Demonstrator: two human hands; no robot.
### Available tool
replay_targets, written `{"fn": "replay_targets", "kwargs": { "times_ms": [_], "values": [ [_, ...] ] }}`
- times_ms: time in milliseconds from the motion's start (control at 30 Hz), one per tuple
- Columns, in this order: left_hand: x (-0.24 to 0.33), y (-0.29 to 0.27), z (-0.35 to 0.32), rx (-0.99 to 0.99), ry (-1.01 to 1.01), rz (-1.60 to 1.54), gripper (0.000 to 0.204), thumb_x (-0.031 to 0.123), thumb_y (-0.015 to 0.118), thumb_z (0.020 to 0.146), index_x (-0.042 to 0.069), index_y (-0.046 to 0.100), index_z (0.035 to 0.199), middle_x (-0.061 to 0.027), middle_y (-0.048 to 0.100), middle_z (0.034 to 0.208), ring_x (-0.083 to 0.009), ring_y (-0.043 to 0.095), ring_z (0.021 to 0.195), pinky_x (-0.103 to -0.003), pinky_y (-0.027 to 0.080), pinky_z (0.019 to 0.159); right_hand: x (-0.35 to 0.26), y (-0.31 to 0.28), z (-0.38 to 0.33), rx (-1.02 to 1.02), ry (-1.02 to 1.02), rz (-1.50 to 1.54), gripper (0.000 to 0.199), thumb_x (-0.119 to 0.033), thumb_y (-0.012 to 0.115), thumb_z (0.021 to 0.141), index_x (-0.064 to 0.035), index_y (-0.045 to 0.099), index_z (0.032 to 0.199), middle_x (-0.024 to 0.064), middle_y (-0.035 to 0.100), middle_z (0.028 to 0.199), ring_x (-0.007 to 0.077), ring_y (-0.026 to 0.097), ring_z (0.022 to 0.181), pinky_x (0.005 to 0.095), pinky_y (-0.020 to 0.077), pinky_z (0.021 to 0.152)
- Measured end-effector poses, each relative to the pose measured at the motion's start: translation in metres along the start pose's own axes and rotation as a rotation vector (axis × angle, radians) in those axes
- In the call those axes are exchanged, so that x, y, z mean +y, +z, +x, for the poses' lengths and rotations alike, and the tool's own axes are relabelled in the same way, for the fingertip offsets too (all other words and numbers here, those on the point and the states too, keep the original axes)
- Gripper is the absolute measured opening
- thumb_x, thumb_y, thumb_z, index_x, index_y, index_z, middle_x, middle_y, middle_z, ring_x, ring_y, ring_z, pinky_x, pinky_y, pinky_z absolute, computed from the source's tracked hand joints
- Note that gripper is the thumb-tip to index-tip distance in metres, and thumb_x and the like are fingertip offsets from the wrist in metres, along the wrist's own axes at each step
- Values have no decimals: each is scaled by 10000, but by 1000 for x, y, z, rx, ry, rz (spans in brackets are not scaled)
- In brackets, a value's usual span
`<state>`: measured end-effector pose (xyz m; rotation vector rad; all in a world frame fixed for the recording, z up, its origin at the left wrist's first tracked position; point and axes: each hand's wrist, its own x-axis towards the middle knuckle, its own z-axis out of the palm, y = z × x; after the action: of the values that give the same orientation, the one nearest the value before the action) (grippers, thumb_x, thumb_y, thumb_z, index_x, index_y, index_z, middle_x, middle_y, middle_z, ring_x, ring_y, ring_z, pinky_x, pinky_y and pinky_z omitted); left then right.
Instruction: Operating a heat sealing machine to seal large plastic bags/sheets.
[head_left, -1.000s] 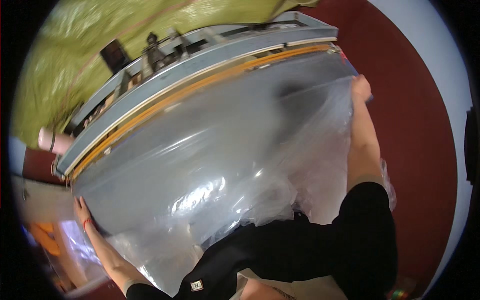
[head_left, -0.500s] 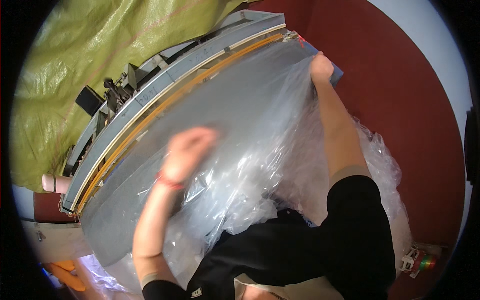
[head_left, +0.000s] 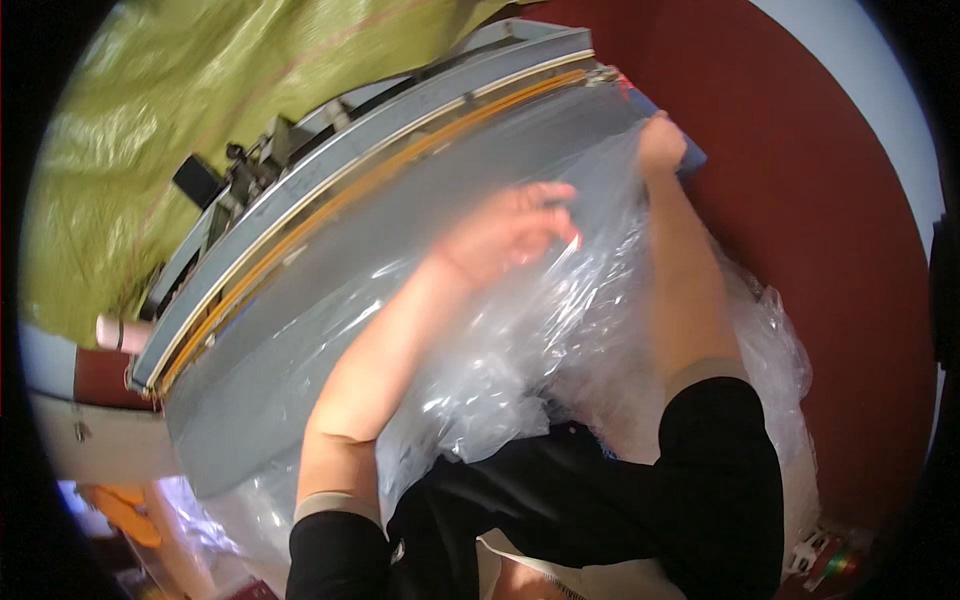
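Observation:
Clear plastic film [head_left: 480, 395] lies bunched over a grey work surface [head_left: 250, 400] and hangs down in front of me. At the far right end of the surface, my right hand [head_left: 662, 145] is closed on an edge of the film, pulling it into taut folds. My left hand [head_left: 510, 235] is over the middle of the film, fingers apart and somewhat blurred, with nothing in them. Whether it touches the film I cannot tell.
Along the far side runs a long grey metal machine frame [head_left: 400, 115] with an orange strip [head_left: 420, 150]. Yellow-green sheeting [head_left: 200, 90] lies behind it. A pink cylinder [head_left: 122, 333] is at its left end. Dark red floor [head_left: 820, 260] is to the right; coloured tape rolls [head_left: 835, 562] lie lower right.
My left hand has moved right and away from me across the film, its fingers now spread. My right hand keeps its hold on the film edge. The view has shifted slightly.

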<state>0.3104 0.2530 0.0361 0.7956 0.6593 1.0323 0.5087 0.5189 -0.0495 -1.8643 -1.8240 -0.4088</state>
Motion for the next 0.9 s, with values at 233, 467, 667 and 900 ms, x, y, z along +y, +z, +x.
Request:
{"fn": "replay_targets", "kwargs": {
  "times_ms": [233,467,667,900],
  "values": [
    [-11,-32,-261,-79,596,52,336,73,664,607,-39,521,890,-133,572,695,-254,570,600,-397,459,548,-9,-22,-5,-108,10,-8,287,-289,445,835,-33,546,915,150,619,846,305,605,805,409,485,683],
    [-5,-62,-534,1416,555,471,295,288,629,759,73,460,868,63,406,664,-21,393,636,-149,319,527,0,-6,5,-124,-37,-42,305,-328,430,837,-81,535,981,167,596,929,351,572,873,461,458,697],
    [5,-34,-504,1816,235,1755,194,50,558,743,42,541,937,-56,540,952,-199,483,962,-310,386,822,3,2,-1,-153,-24,-7,297,-329,415,846,-94,526,989,159,594,935,360,562,879,464,451,696],
    [-33,-49,-407,864,-10,2085,418,306,620,709,83,530,1051,-104,482,1161,-289,362,1166,-488,255,943,-8,-13,-1,-160,16,-60,303,-342,421,838,-91,528,968,149,594,942,351,560,887,450,453,704]
  ]
}}
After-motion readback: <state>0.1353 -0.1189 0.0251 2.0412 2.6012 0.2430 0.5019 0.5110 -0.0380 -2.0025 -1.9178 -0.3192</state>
